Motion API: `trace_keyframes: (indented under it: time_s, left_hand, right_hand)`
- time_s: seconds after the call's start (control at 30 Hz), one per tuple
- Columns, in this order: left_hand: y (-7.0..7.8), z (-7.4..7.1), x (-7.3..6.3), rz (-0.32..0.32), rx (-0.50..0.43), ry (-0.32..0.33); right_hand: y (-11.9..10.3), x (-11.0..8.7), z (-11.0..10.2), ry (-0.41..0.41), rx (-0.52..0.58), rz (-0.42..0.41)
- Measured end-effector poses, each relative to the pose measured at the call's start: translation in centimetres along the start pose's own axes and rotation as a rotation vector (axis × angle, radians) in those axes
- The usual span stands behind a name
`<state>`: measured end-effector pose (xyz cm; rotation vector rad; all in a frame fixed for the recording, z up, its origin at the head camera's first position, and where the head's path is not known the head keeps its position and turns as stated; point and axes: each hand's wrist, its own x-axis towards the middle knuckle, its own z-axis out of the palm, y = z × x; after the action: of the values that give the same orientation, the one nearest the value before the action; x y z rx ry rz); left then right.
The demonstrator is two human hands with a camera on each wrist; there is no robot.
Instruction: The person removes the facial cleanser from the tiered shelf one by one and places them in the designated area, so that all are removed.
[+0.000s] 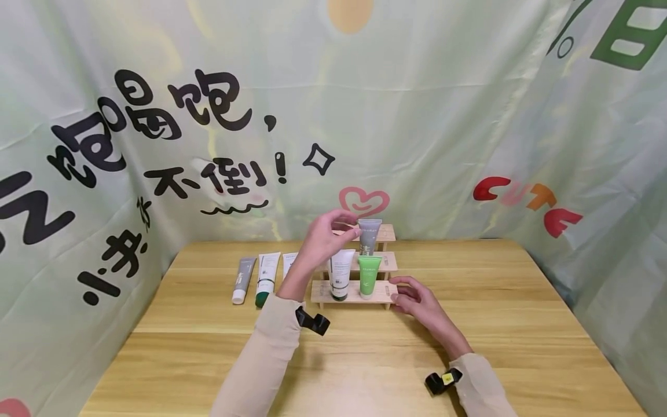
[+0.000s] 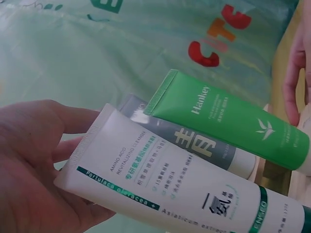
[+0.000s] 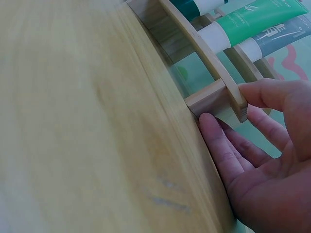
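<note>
My left hand [image 1: 325,237] is beside the upper left edge of a grey cosmetic tube [image 1: 369,234], thumb and fingers apart. In the left wrist view a white cleanser tube [image 2: 165,174] hides its fingertips; whether they touch the grey tube cannot be told. The grey tube stands upright on the middle tier of a small wooden three-step stand [image 1: 325,293]. On the front tier stand the white tube [image 1: 341,272] and a green tube [image 1: 369,275]. My right hand [image 3: 272,131] grips the right end of the front tier, thumb above and fingers below.
Left of the stand, on the wooden table [image 1: 391,365], stand another grey tube [image 1: 243,281], a white tube with a green cap [image 1: 268,272] and a further white tube [image 1: 289,264], partly behind my left arm. A printed cloth [image 1: 427,127] hangs behind the table.
</note>
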<state>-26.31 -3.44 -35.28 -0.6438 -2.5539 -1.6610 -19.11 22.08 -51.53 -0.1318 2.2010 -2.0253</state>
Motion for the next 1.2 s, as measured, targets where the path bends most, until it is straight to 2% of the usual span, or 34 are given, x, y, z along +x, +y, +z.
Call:
trace_keyframes:
  time_s: [0.2,0.47,0.67,0.83,1.0,1.1,1.2]
  left_hand:
    - [0.2,0.1,1.0,-0.034,-0.003,-0.045]
    - [-0.3,0.1,1.2,-0.067,-0.004,-0.057]
    - [-0.2,0.1,1.3,-0.061,0.022,-0.053]
    - [-0.2,0.1,1.5,-0.023,0.023,-0.059]
    - [-0.3,0.0,1.6,-0.013,0.015,-0.060]
    - [-0.6,-0.2,1.6,-0.022,-0.024,-0.049]
    - [-1.1,-0.4,1.5,-0.048,-0.127,-0.023]
  right_hand:
    - [0.0,0.0,0.0,-0.003,0.001,-0.005]
    - [-0.2,0.0,0.0,-0.007,-0.004,-0.004]
    - [-0.1,-0.1,0.0,-0.005,-0.001,-0.002]
    - [-0.2,0.0,0.1,0.007,0.000,0.011]
    - [-0.3,0.1,0.1,0.022,-0.005,0.019]
    - [-0.2,0.1,0.1,0.017,-0.007,0.014]
    - [0.0,0.0,0.1,0.013,-0.001,0.010]
